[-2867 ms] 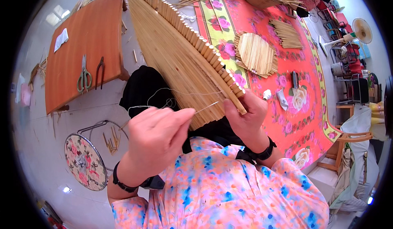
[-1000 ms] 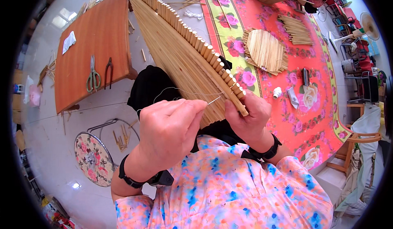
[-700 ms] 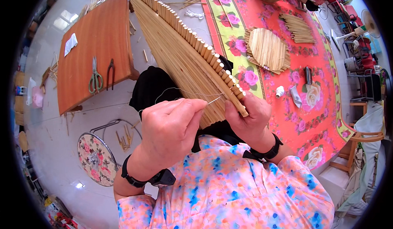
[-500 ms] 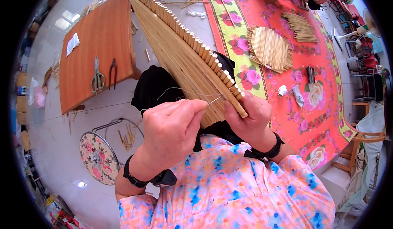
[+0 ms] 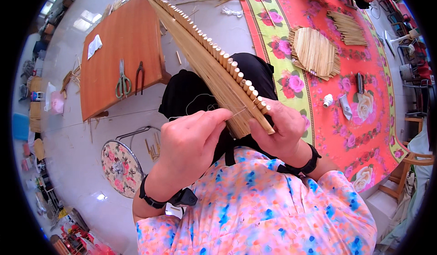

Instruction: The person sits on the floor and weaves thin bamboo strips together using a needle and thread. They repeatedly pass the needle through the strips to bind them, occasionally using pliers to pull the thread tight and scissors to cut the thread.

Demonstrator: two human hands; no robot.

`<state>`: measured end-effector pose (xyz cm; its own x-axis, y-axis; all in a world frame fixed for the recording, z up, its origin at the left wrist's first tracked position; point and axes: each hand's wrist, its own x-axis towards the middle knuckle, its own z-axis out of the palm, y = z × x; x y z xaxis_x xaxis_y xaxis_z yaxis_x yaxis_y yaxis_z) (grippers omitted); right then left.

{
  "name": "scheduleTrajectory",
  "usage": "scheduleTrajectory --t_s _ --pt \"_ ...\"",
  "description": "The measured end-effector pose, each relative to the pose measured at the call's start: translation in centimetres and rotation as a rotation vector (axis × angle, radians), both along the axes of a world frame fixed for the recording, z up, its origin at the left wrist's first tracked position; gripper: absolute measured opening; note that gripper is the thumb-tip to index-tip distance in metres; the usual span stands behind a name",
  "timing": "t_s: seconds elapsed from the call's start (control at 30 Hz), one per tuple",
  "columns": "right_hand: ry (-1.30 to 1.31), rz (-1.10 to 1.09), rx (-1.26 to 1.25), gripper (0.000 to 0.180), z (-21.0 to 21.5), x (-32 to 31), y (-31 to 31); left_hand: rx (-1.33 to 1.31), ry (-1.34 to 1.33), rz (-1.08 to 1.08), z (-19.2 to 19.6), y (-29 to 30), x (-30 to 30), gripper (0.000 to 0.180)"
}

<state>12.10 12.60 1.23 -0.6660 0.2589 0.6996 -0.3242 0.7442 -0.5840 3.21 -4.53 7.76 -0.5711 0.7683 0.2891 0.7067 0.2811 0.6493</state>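
Observation:
A long panel of straw-coloured stalks (image 5: 207,66), set side by side, slants from my lap toward the far left. Its cut round ends line the right edge. Around its near end my right hand (image 5: 286,125) is closed, thumb on the near face and fingers behind, mostly hidden. My left hand (image 5: 193,132) is closed in a pinch on a thin needle (image 5: 238,113), which points at the stalks beside my right thumb. Pale thread (image 5: 193,101) loops loosely above the left hand, against my dark trousers.
On the left stands a wooden table (image 5: 120,41) with green-handled scissors (image 5: 123,82), pincers (image 5: 140,78) and a white cloth (image 5: 94,46). A floral stool (image 5: 121,168) is nearer. To the right, a red floral sheet (image 5: 337,127) bears a stalk disc (image 5: 315,52) and a stalk bundle (image 5: 348,28).
The panel has tilted more edge-on, so its broad face looks narrower. The whole view has shifted, with surroundings appearing farther right. Both hands keep their hold.

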Motion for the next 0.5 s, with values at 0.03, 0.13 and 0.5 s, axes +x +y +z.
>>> scheduleTrajectory --t_s 0.03,0.13,0.5 --pt "0.027 0.032 -0.014 0.034 -0.2 -0.1 0.0 -0.064 0.037 -0.002 0.4 -0.3 0.1 0.017" --pt "0.051 0.142 -0.117 0.043 -0.9 -0.3 0.0 -0.093 0.006 -0.010 0.6 -0.8 0.0 0.021" --pt "0.097 0.164 -0.137 0.050 -2.5 -0.6 0.0 -0.185 0.145 -0.057 1.4 -1.1 -0.3 0.019"
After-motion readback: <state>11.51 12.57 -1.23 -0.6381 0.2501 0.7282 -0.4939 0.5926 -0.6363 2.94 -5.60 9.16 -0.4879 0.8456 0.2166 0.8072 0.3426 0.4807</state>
